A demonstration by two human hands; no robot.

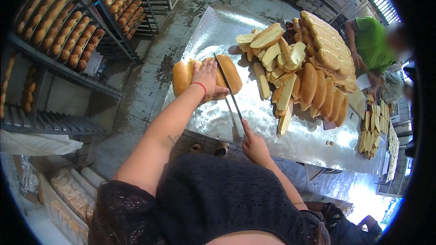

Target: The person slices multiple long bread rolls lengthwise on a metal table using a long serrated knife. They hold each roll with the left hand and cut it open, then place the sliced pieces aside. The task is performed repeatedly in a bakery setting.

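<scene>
My left hand (207,79), a red band at its wrist, presses down over a short row of golden bread loaves (181,77). Its fingers lie on the crust and the thumb points towards the blade. In my right hand (252,143) is a long, narrow bread knife (229,86), with its handle hidden in the fist. The blade runs along the line between the loaves under my left hand and the rightmost loaf (230,74). How deep it sits in the bread cannot be seen. Right of the knife lies a heap of cut loaf pieces (272,52) with pale crumb showing.
Whole loaves (327,47) are stacked behind the heap on the shiny metal table (204,115). Sliced pieces (369,131) lie farther right, near a person in a green shirt (373,41). Racks of bread trays (61,30) stand at the left. Packed bread (71,190) sits lower left.
</scene>
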